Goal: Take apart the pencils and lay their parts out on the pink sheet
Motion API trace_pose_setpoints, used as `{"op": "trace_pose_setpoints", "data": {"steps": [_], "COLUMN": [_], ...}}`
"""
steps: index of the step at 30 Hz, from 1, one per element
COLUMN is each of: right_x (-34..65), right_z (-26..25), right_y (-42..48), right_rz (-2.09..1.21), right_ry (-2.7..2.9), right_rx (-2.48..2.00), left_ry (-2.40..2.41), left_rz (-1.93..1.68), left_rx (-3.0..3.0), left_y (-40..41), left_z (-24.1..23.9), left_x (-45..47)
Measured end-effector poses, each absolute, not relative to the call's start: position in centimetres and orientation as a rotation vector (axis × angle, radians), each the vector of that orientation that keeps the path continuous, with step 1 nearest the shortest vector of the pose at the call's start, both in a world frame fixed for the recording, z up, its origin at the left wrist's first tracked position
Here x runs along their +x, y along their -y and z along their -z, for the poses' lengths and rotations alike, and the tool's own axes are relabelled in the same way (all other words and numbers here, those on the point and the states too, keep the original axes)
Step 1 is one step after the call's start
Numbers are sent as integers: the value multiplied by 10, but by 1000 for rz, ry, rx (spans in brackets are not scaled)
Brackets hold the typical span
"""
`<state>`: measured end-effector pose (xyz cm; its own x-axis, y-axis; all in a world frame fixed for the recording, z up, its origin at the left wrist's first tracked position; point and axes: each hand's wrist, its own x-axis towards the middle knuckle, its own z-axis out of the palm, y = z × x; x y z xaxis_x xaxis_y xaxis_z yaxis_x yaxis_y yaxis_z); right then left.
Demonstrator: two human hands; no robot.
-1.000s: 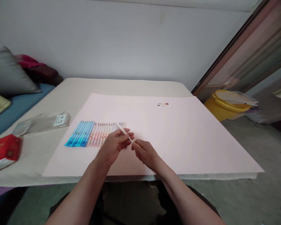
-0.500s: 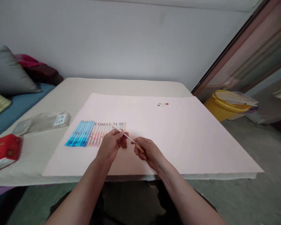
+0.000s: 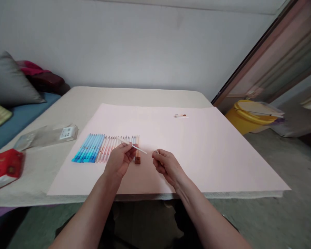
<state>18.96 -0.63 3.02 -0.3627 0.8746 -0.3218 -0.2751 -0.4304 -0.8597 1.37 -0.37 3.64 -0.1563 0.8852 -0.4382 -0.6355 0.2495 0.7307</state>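
Yellow bucket (image 3: 239, 119) stood right of the table (image 3: 38, 176), contents unclear. Above pink paper (image 3: 217, 155), left hand (image 3: 120, 159) pinched a slanting white pen (image 3: 140, 149); right hand (image 3: 168, 166) curled around a mostly hidden object (image 3: 156, 151).

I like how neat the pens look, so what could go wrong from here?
The slim white stick might slip, since only the left hand holds it and its end pokes out. That hand looks close to the row of slim blue, pink and pale pens, so it could bump some crooked. The right hand seems to pinch something small, mostly hidden, which might drop.
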Motion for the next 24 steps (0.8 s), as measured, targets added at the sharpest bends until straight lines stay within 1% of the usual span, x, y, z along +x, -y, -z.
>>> {"op": "trace_pose_setpoints", "data": {"steps": [6, 14, 19, 24], "right_x": [187, 186, 186, 188], "right_z": [-25, -22, -23, -25], "right_y": [6, 6, 6, 6], "right_rz": [-1797, -1699, -1692, -1696], "right_ry": [964, 1030, 1049, 1050], "right_rx": [-1018, -1057, -1075, -1082], "left_ry": [-1043, -1059, -1040, -1031], "left_rz": [-1255, -1322, -1306, -1366], "left_rx": [379, 470, 401, 241], "left_y": [11, 11, 9, 3], "left_z": [-35, -44, -38, -32], "left_x": [34, 26, 24, 17]}}
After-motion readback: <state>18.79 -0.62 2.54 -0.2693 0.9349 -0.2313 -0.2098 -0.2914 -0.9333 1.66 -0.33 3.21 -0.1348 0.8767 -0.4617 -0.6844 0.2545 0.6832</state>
